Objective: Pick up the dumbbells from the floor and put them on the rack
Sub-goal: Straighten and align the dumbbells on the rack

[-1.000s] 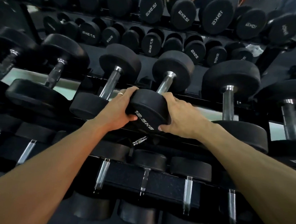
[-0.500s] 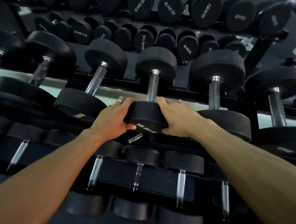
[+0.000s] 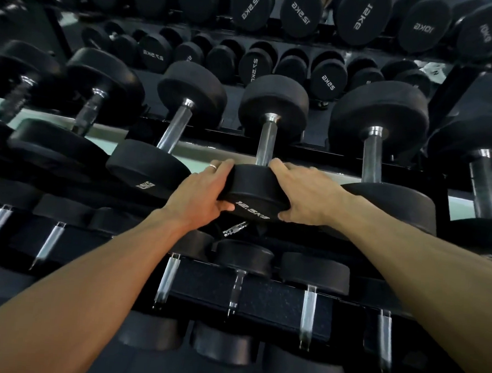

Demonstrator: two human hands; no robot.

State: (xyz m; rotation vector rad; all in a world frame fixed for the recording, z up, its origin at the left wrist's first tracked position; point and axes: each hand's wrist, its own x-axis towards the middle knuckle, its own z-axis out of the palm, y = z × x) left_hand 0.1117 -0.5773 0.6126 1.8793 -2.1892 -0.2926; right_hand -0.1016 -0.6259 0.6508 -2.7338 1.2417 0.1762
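The rack (image 3: 290, 300), a dark tiered frame, fills nearly the whole view, its tiers loaded with black round-headed dumbbells, and everything below is placed against its middle tier. On that tier, just right of the centre, sits a large dumbbell (image 3: 379, 122) with a thick chrome handle, its near head partly hidden behind the right wrist. Left of the centre on the same tier lies another dumbbell (image 3: 151, 167), tilted so its handle runs up and to the right, with a partly readable weight mark on its near head. At the centre of the tier is the 12.5kg dumbbell (image 3: 255, 195), lying front to back across the rails with its far head toward the mirror side and its near head, printed "12.5KG", at the tier's front edge. Both forearms reach up from the bottom corners to that near head. The left hand (image 3: 204, 195) grips its left side, fingers over the top rim and thumb under the printed face. The right hand (image 3: 310, 195) grips its right side in the same way, fingers curled over the rim beside the handle and thumb tucked beneath. Below the middle tier, a lower row of smaller dumbbells (image 3: 311, 275) stands with chrome handles pointing down the frame. Just under the gripped head a small chrome fitting (image 3: 235, 228) pokes out of the shadow. A ring (image 3: 213, 166) circles one finger of the left hand.
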